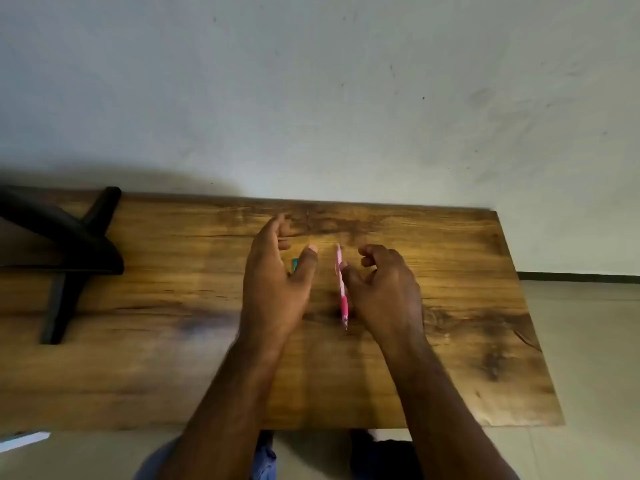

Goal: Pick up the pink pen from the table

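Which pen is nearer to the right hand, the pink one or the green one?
The pink pen: it lies right beside the right hand, whereas the green one peeks out behind the left hand.

Surface: wood-grain top, brown with dark streaks, far edge against the wall. Wall was pale grey-white, scuffed and smudged, heaviest marks toward 2 o'clock. Black stand stood on the surface at 9 o'clock, casting a shadow on the wall. Beige floor showed at 3 o'clock, dark skirting strip along the wall base.
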Tool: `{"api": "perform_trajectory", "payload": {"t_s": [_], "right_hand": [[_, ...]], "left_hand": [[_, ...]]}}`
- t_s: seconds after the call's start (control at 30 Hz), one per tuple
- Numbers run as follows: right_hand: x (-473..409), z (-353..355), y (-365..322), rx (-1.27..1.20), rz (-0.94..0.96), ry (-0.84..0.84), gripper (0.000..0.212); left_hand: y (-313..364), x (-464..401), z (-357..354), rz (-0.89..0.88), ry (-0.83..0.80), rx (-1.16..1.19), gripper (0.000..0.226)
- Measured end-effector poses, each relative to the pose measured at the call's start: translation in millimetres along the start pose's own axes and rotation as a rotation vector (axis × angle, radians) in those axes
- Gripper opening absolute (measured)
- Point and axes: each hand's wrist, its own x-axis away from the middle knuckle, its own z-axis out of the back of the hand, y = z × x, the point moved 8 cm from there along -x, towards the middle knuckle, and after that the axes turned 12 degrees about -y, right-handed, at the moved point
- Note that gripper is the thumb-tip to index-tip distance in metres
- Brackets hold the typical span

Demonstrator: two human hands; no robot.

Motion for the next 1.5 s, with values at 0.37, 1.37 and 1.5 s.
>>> {"api": "perform_trajectory", "payload": {"t_s": [0.37, 1.37, 1.5], "right_hand": [[-25.6, -27.4, 0.7, 0.135, -0.04, -0.132, 0.022], [-32.0, -21.6, 3.0, -0.975, -0.019, -0.194, 0.021], [-34.6, -22.7, 5.6, -0.959, -0.029, -0.168, 0.015]], "left_hand": [[-16.6, -17.9, -23.5, 0.066, -0.068, 0.087, 0.05], [-8.0, -15.4, -41.0, 0.063, -0.357, 0.43, 0.026], [-6.8, -12.7, -44.8, 0.082, -0.389, 0.416, 0.018]]}}
